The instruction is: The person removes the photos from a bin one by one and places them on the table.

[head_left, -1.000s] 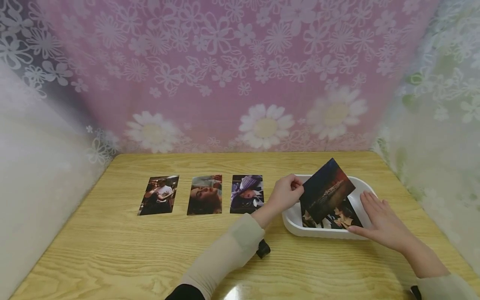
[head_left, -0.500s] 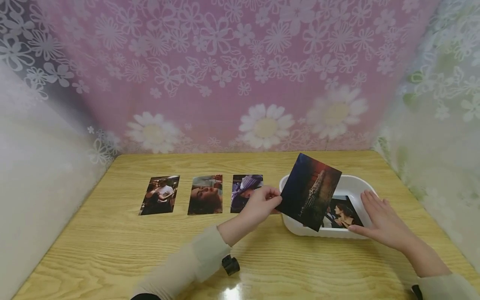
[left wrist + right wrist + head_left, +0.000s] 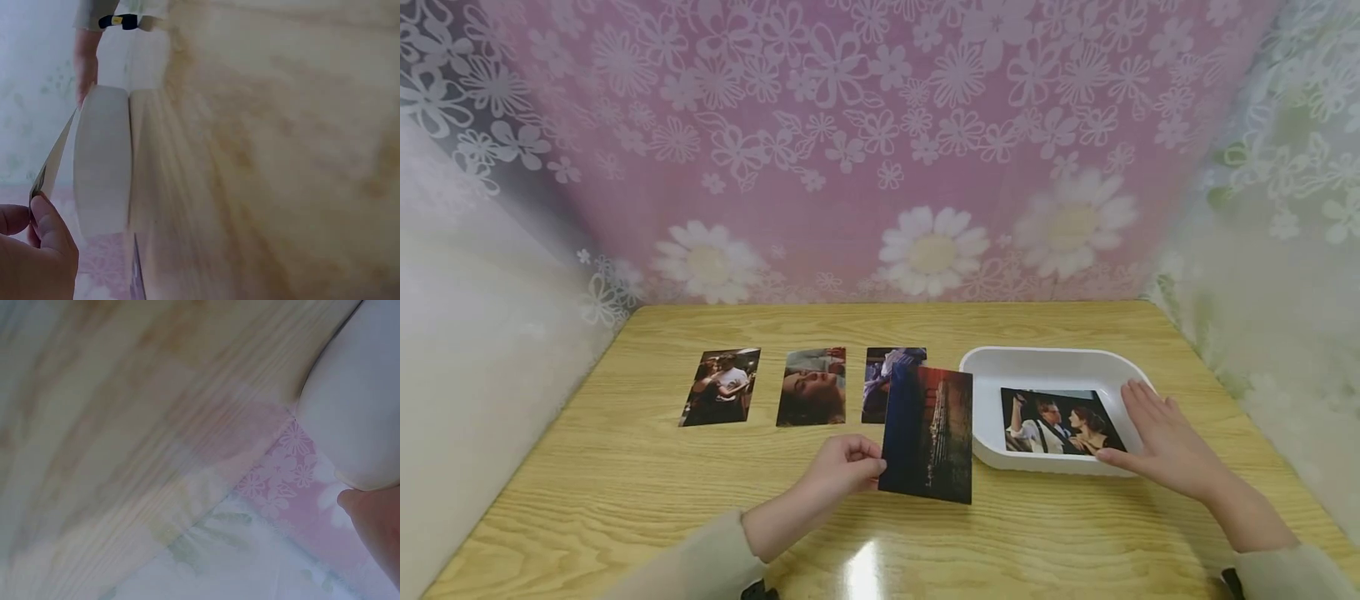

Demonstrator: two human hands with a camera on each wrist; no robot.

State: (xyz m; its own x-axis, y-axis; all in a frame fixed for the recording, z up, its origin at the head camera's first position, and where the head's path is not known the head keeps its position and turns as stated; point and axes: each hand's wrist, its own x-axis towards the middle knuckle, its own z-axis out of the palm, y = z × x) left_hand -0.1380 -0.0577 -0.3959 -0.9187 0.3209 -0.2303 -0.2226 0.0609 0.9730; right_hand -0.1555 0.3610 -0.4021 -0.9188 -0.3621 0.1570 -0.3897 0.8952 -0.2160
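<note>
In the head view my left hand [image 3: 831, 477] pinches a photo [image 3: 931, 437] by its left edge between thumb and fingers. It pictures a lit ship on dark blue and red. The photo is raised over the table, covering part of the third photo [image 3: 876, 392] in the row behind. The left wrist view catches the held photo [image 3: 55, 150] nearly edge-on. My right hand [image 3: 1172, 446] rests on the right end of a white tray [image 3: 1052, 360], fingers fairly straight, thumb at the front rim. Inside the tray lies a photo [image 3: 1060, 425] of two people.
Two more photos lie left of the third: a dancing couple [image 3: 720, 387] and a reclining face [image 3: 812, 387]. The wooden table [image 3: 647, 500] ends at a flowered pink curtain [image 3: 820, 192] behind, with pale coverings at both sides.
My left hand has carried the ship photo out from above the tray, leftward and toward me, turning it upright. The photo in the tray is now uncovered. My right hand has stayed put.
</note>
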